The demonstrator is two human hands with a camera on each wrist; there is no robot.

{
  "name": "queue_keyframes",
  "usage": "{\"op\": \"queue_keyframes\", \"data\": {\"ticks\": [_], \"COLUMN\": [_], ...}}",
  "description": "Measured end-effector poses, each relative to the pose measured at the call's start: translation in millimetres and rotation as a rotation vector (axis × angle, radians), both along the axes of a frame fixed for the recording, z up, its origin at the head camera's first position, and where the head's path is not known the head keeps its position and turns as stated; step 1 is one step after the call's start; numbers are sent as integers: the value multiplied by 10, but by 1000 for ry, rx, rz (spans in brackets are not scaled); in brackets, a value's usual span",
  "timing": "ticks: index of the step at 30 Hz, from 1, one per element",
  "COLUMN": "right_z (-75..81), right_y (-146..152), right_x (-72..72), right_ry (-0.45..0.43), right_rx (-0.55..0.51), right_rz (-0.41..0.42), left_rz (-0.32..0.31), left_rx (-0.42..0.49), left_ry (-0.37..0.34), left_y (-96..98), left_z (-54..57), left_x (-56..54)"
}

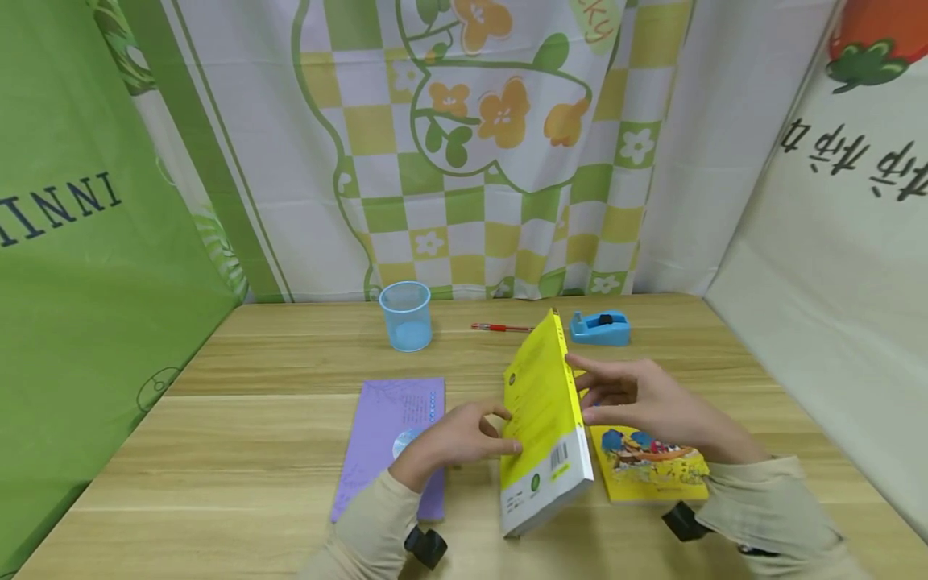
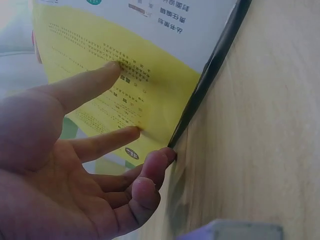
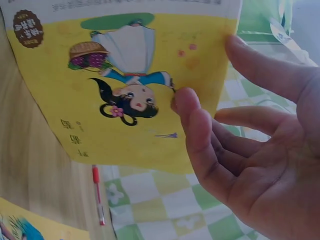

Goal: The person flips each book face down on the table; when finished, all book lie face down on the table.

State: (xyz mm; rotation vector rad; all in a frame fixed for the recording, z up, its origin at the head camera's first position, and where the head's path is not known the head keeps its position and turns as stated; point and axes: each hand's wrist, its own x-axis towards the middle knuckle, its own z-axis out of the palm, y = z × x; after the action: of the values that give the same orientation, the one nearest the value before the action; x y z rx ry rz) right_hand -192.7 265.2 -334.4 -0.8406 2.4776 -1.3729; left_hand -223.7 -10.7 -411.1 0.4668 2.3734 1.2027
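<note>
A yellow book [image 1: 540,419] with a white lower band stands tilted on its edge on the table, between both hands. My left hand [image 1: 464,435] touches its back cover with thumb and index fingertips; the other fingers [image 2: 145,185] bend loosely near its bottom edge. On the opposite side, my right hand [image 1: 645,399] rests thumb and index finger along the spine edge. Its other fingers [image 3: 195,120] bend against the front cover, which shows a cartoon girl in the right wrist view. Neither hand wraps round the book.
Left of the book lies a purple book [image 1: 391,451]; to its right, another yellow book [image 1: 648,475] lies flat under my right forearm. Behind stand a blue transparent cup [image 1: 408,322], a red pen [image 1: 500,328] and a blue tape dispenser [image 1: 602,329]. Patterned curtains [image 1: 471,201] border the table.
</note>
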Motion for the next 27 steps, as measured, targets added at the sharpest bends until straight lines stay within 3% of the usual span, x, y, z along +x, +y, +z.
{"op": "queue_keyframes", "data": {"ticks": [6,12,17,22,27], "right_z": [33,65,76,47,-28], "right_y": [108,176,210,238,217], "right_x": [-21,-37,-55,-89,-130], "right_ry": [-10,-43,-21,-67,-97], "right_rx": [37,83,106,132,162], "right_rz": [36,-41,-35,-30,-37], "left_rz": [17,18,12,26,67], "left_rx": [-26,-29,-31,-70,-171], "left_ry": [-3,-11,-10,26,95], "left_y": [20,19,30,32,34], "left_z": [9,20,34,36,62], "left_x": [17,28,37,53,67]}}
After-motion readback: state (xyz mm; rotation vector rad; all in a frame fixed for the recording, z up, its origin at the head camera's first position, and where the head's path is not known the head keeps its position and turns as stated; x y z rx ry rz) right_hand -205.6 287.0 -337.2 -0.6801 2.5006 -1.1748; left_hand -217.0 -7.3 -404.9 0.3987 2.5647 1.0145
